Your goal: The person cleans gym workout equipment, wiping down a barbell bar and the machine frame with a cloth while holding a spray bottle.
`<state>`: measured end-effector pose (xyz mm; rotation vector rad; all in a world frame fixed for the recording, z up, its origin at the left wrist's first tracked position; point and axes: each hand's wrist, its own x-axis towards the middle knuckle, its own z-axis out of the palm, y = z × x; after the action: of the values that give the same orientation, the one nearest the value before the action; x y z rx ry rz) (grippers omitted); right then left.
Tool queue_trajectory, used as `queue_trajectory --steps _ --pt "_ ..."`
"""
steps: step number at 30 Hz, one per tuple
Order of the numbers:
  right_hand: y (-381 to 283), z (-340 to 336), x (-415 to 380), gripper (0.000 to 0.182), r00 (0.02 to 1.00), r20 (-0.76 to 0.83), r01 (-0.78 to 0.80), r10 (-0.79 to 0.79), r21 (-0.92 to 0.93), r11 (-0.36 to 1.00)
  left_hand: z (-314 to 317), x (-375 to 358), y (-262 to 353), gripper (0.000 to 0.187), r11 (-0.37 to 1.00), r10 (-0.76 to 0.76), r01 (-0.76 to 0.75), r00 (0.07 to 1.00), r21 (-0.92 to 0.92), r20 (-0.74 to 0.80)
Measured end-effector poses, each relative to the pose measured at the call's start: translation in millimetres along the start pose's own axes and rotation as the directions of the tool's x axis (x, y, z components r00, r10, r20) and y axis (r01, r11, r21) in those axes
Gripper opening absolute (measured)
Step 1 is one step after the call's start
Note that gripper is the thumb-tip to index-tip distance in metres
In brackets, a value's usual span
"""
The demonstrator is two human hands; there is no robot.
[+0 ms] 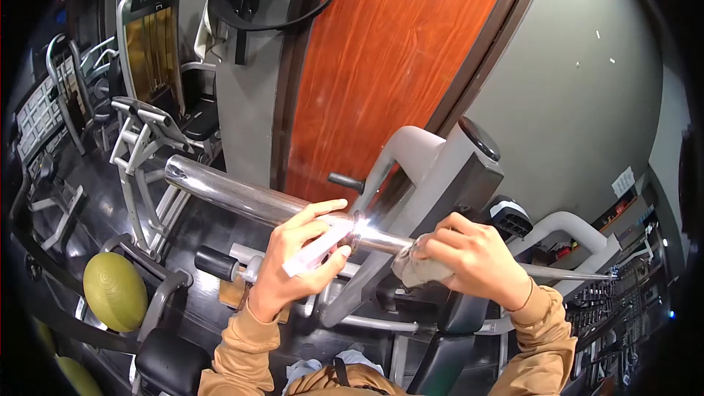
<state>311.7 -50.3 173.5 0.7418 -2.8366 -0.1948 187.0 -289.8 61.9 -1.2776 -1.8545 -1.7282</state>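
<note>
A shiny metal barbell (242, 194) runs across in front of me, its thick sleeve to the left and its thinner shaft to the right. My left hand (308, 253) is closed around a pale pinkish-white object (317, 249), whose kind I cannot make out, close to the collar (358, 229) at the sleeve's inner end. A bright glare hides part of that spot. My right hand (469, 257) grips a crumpled grey cloth (416, 265) against the shaft, just right of the collar.
A grey machine frame (414, 154) stands behind the bar, with a black bench pad (455, 323) below it. A green exercise ball (115, 291) sits at left in a dark frame. Other gym machines (150, 51) stand at the back left. A wooden door (389, 51) is ahead.
</note>
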Motion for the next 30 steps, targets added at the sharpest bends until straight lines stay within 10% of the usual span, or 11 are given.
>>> queue_trajectory --steps 5,11,27,30 --pt "1.1 0.5 16.7 0.034 0.990 -0.036 -0.126 0.135 0.193 0.973 -1.3 -2.5 0.7 0.022 0.997 -0.065 0.065 0.998 0.047 0.008" --pt "0.3 3.8 50.7 0.036 0.900 0.383 -0.332 0.209 0.292 0.897 8.1 -10.1 -4.1 0.019 0.999 0.016 -0.013 0.997 0.052 -0.074" --pt "-46.1 75.1 9.7 0.044 0.954 -0.195 -0.262 0.226 -0.187 0.947 11.9 -28.3 -3.3 0.017 0.989 0.013 0.009 0.989 0.150 -0.147" --pt "-36.8 48.6 14.7 0.041 0.964 -0.103 -0.235 0.246 0.102 0.967 3.7 -20.6 3.2 0.020 0.993 -0.013 0.027 0.993 0.117 -0.119"
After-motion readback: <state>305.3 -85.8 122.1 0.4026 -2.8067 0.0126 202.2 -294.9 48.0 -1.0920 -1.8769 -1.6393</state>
